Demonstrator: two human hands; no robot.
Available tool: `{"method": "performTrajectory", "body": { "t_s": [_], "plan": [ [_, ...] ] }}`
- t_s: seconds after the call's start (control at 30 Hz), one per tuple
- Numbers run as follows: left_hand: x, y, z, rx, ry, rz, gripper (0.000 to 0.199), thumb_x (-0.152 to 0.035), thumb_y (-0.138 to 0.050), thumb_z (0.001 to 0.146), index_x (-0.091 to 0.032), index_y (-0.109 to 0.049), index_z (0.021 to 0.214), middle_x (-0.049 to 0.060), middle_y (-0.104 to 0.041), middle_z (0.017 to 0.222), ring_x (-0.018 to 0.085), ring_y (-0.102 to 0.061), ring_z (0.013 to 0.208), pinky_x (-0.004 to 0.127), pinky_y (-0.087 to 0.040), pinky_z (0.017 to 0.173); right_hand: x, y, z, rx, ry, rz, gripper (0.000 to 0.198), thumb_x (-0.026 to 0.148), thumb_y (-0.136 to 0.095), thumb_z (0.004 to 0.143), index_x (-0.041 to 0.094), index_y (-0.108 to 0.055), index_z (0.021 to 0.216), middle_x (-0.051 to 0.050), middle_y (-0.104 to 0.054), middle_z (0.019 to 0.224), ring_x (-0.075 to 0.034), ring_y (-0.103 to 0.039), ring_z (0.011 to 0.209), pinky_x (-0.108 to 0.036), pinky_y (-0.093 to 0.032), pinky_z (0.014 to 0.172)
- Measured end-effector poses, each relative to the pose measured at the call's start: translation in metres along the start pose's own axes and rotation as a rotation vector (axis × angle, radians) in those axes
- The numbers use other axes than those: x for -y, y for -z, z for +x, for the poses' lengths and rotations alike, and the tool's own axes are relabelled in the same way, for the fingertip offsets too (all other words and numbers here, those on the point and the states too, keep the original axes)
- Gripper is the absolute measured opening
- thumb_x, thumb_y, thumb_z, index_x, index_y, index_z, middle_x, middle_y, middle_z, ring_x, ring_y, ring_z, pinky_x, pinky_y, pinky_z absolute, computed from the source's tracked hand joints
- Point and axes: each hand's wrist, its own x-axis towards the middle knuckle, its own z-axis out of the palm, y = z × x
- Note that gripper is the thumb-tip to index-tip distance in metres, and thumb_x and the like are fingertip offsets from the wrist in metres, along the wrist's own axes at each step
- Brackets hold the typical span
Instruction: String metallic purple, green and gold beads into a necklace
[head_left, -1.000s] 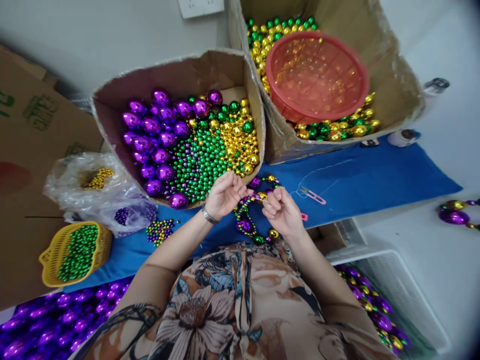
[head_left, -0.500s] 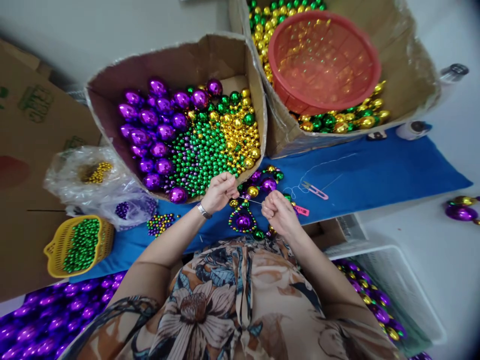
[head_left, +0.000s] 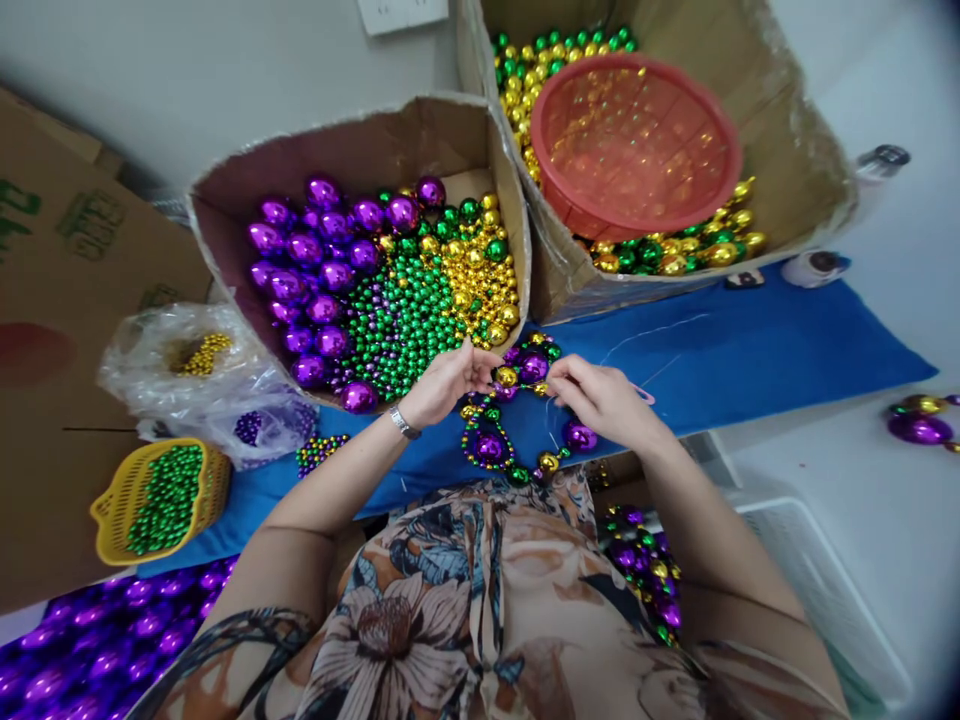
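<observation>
My left hand (head_left: 454, 383), with a metal watch at its wrist, hovers over the near edge of the cardboard box of beads, its fingers loosened and apart. To the right, my right hand (head_left: 596, 397) is closed in a pinch on a thin white thread (head_left: 554, 432) that dangles from the fingertips. Between and below the hands lies a bead garland (head_left: 489, 447) of purple, gold and green balls, with a small loop of beads around one large purple ball. Pink thread snips (head_left: 643, 395) are mostly hidden behind my right hand.
A cardboard box (head_left: 360, 130) holds purple, green and gold beads. Beside it, a red basket (head_left: 637, 225) sits in a second box. A yellow basket (head_left: 214, 490) and plastic bags (head_left: 135, 350) stand left on the blue cloth (head_left: 825, 330). A white crate (head_left: 862, 600) is lower right.
The thread was stretched between both hands. My left fingers have loosened from their pinch, while my right hand has moved right, now covering most of the snips.
</observation>
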Motion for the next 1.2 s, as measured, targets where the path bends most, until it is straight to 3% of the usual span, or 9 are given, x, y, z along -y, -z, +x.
{"method": "performTrajectory", "body": {
  "t_s": [0.13, 0.23, 0.4, 0.47, 0.57, 0.67, 0.83, 0.97, 1.2],
  "plan": [
    [-0.003, -0.003, -0.001, 0.129, -0.012, 0.169, 0.045, -0.057, -0.065, 0.082, -0.016, -0.073, 0.099, 0.004, -0.061, 0.078, 0.011, -0.057, 0.071, 0.023, -0.05, 0.066, 0.011, 0.0, 0.035, -0.066, 0.274, -0.34, 0.023, 0.03, -0.041, 0.099, 0.021, -0.061, 0.092, -0.008, -0.065, 0.096, -0.02, -0.057, 0.094, -0.036, -0.047, 0.083],
    [-0.003, -0.007, -0.003, 0.161, -0.026, 0.251, 0.033, -0.045, -0.071, 0.082, -0.015, -0.071, 0.095, 0.002, -0.062, 0.075, 0.008, -0.055, 0.065, 0.021, -0.046, 0.062, 0.008, -0.008, 0.061, -0.055, 0.376, -0.383, 0.022, 0.027, -0.041, 0.099, 0.022, -0.063, 0.096, -0.007, -0.064, 0.106, -0.021, -0.054, 0.104, -0.038, -0.048, 0.091],
    [0.001, -0.009, -0.007, 0.06, -0.007, 0.01, 0.027, -0.039, -0.071, 0.082, -0.013, -0.064, 0.081, 0.0, -0.058, 0.066, 0.007, -0.054, 0.058, 0.02, -0.047, 0.058, -0.006, -0.023, 0.065, -0.274, 0.216, -0.282, 0.023, 0.027, -0.044, 0.098, 0.023, -0.062, 0.112, -0.008, -0.059, 0.127, -0.022, -0.055, 0.115, -0.041, -0.05, 0.095],
    [0.004, -0.007, -0.008, 0.029, 0.018, -0.067, 0.026, -0.037, -0.072, 0.081, -0.013, -0.062, 0.079, -0.001, -0.057, 0.064, 0.007, -0.054, 0.057, 0.022, -0.049, 0.059, -0.007, -0.029, 0.052, -0.375, 0.153, -0.193, 0.025, 0.027, -0.044, 0.098, 0.023, -0.062, 0.114, -0.009, -0.062, 0.122, -0.02, -0.058, 0.112, -0.039, -0.051, 0.095],
    [0.007, -0.006, -0.008, -0.012, 0.026, -0.106, 0.027, -0.036, -0.074, 0.08, -0.013, -0.06, 0.078, -0.002, -0.056, 0.063, 0.007, -0.053, 0.056, 0.022, -0.051, 0.06, -0.002, -0.038, 0.03, -0.39, 0.147, -0.037, 0.024, 0.027, -0.044, 0.099, 0.021, -0.064, 0.109, -0.006, -0.068, 0.103, -0.017, -0.064, 0.097, -0.034, -0.053, 0.088],
    [0.01, -0.005, -0.009, -0.03, 0.01, -0.089, 0.027, -0.036, -0.073, 0.08, -0.013, -0.061, 0.078, -0.001, -0.057, 0.064, 0.007, -0.054, 0.057, 0.021, -0.05, 0.059, 0.002, -0.045, 0.019, -0.363, 0.187, 0.038, 0.023, 0.027, -0.046, 0.098, 0.021, -0.065, 0.109, -0.005, -0.07, 0.1, -0.015, -0.065, 0.092, -0.031, -0.054, 0.084],
    [0.01, -0.005, -0.011, -0.024, 0.0, -0.069, 0.026, -0.036, -0.072, 0.081, -0.013, -0.061, 0.079, -0.001, -0.057, 0.064, 0.007, -0.055, 0.058, 0.02, -0.05, 0.059, -0.003, -0.057, 0.024, -0.35, 0.278, -0.12, 0.024, 0.029, -0.052, 0.096, 0.023, -0.065, 0.115, -0.006, -0.069, 0.107, -0.017, -0.065, 0.097, -0.034, -0.055, 0.087],
    [0.008, -0.007, -0.013, -0.035, 0.005, -0.081, 0.027, -0.035, -0.073, 0.081, -0.012, -0.06, 0.077, -0.001, -0.057, 0.062, 0.007, -0.055, 0.057, 0.019, -0.05, 0.058, -0.01, -0.067, 0.03, -0.388, 0.334, -0.35, 0.021, 0.028, -0.054, 0.095, 0.021, -0.069, 0.108, -0.006, -0.071, 0.102, -0.018, -0.065, 0.091, -0.031, -0.055, 0.08],
    [0.01, -0.008, -0.013, -0.064, -0.018, -0.094, 0.028, -0.037, -0.073, 0.081, -0.014, -0.057, 0.078, -0.002, -0.058, 0.064, 0.007, -0.056, 0.057, 0.019, -0.051, 0.057, -0.006, -0.069, 0.026, -0.401, 0.272, -0.421, 0.02, 0.025, -0.051, 0.096, 0.022, -0.071, 0.097, -0.005, -0.071, 0.096, -0.015, -0.064, 0.084, -0.027, -0.051, 0.075]
  ]
}}
